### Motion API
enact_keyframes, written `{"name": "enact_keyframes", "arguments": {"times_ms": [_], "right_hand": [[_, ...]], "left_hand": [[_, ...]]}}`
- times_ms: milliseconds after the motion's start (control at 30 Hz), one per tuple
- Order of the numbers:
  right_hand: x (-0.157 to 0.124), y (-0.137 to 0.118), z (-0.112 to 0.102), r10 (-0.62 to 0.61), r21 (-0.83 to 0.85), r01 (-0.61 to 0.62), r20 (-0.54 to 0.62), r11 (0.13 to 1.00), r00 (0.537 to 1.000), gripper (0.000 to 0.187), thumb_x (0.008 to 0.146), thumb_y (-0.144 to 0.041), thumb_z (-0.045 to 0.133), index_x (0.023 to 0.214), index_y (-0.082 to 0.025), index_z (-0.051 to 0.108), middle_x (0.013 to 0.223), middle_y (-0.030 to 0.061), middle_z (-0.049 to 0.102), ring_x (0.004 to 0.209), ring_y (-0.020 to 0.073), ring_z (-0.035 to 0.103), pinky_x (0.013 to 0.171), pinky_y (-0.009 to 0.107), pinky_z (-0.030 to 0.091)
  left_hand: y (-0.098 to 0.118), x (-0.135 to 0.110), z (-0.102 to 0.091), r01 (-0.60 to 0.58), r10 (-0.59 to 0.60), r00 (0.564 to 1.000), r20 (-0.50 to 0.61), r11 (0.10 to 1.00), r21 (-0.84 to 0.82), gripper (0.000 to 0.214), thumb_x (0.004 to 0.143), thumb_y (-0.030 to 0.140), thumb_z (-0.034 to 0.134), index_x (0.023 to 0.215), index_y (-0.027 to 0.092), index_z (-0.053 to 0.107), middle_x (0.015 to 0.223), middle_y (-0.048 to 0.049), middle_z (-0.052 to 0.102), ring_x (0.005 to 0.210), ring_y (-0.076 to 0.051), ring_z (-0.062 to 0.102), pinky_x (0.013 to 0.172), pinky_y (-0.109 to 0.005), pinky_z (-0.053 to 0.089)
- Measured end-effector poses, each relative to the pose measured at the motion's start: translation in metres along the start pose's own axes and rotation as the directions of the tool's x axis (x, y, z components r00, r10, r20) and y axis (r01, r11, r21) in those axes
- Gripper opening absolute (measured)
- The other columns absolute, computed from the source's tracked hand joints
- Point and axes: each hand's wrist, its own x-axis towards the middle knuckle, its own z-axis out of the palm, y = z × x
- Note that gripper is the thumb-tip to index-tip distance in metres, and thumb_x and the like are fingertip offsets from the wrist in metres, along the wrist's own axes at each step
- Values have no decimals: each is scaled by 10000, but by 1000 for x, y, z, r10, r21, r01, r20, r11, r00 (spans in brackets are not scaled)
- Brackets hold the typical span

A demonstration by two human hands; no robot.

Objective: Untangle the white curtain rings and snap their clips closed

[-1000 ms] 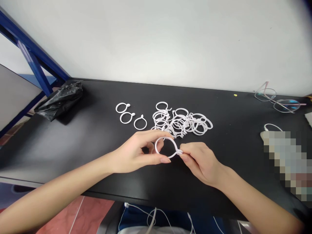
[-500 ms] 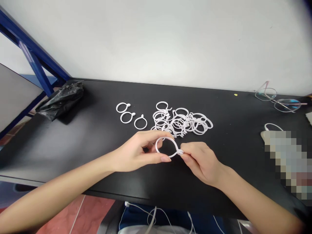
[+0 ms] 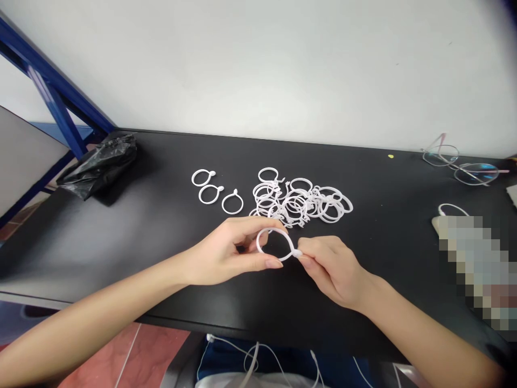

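A white plastic curtain ring (image 3: 259, 241) is held above the front of the black table, between my two hands. My left hand (image 3: 238, 248) grips its loop, thumb at the lower side and fingers along the upper side. On the right, the thumb and bent fingers of my right hand (image 3: 333, 267) pinch at the round clasp, whose ends look joined. Behind my hands lies a pile of similar white rings (image 3: 297, 202), many with their hooked ends apart. Three single rings (image 3: 232, 203) with knob-like clasps rest left of the pile.
A crumpled black plastic bag (image 3: 103, 167) lies at the table's left, beside a blue metal frame (image 3: 60, 102). Eyeglasses (image 3: 460, 164) sit at the back right. A blurred-out object (image 3: 476, 264) with a white cable is at the right. White cables (image 3: 258, 358) hang below the front edge.
The clasp of the held curtain ring showed two overlapping ends before and now looks like one closed knob. Both hands have hardly moved.
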Motion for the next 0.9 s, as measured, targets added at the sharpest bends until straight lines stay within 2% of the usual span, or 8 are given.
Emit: {"name": "enact_keyframes", "arguments": {"times_ms": [367,433,500,567,633,667,800,900], "right_hand": [[0,1,0,13,33,-13,-2,999,1000,191,1017,-190,359,856,-220,457,608,-65,418,486,100,344,484,229,306],[0,1,2,23,49,-21,-29,999,999,190,1006,-166,365,845,-218,453,609,-62,428,484,96,360,483,227,317],[-1,1,5,52,88,-44,-93,995,994,194,984,-133,374,826,-215,449,619,-53,459,492,93,409,487,218,351],[-1,0,9,80,108,-61,-183,992,980,163,948,-96,412,847,-206,475,693,-19,549,571,104,522,536,218,429],[0,-1,14,66,18,-64,-293,998,954,122,900,-80,505,918,-200,516,925,64,653,834,169,640,718,300,531],[2,-1,17,48,-32,-61,-316,998,948,145,885,-80,537,965,-201,532,1034,97,660,945,202,646,801,357,543],[14,3,25,2,-238,-55,-215,970,977,213,904,-122,540,1100,-192,585,1315,176,579,1255,282,542,990,493,488],[29,10,31,26,-436,-73,-114,897,993,238,955,-186,504,1146,-186,645,1406,189,537,1368,323,445,1102,574,360]], "left_hand": [[2,1,-1,-27,27,1000,12,1000,14,296,859,331,698,1108,183,636,741,45,402,599,-66,365,513,-173,363],[2,1,-4,-66,68,998,-17,996,64,324,842,334,718,1118,184,635,766,33,450,609,-69,403,516,-174,381],[1,1,-9,-120,134,986,-101,984,133,356,826,335,733,1132,185,630,800,17,504,628,-77,446,529,-180,400],[-2,3,-16,-143,188,953,-239,970,195,352,832,335,722,1137,187,626,838,-1,546,663,-90,486,553,-188,422],[-7,6,-27,-116,202,891,-407,968,224,301,868,334,673,1126,186,629,868,-16,566,707,-105,516,579,-193,440],[-9,7,-33,-111,211,852,-478,967,228,295,875,342,659,1121,182,628,854,-15,568,709,-108,521,581,-195,443],[-17,13,-59,-30,209,718,-664,963,269,331,856,377,671,1117,177,630,863,-16,568,706,-111,526,563,-196,436],[-19,13,-75,49,217,681,-700,940,338,366,844,397,683,1130,176,624,911,-25,586,713,-111,541,551,-196,430]]}}
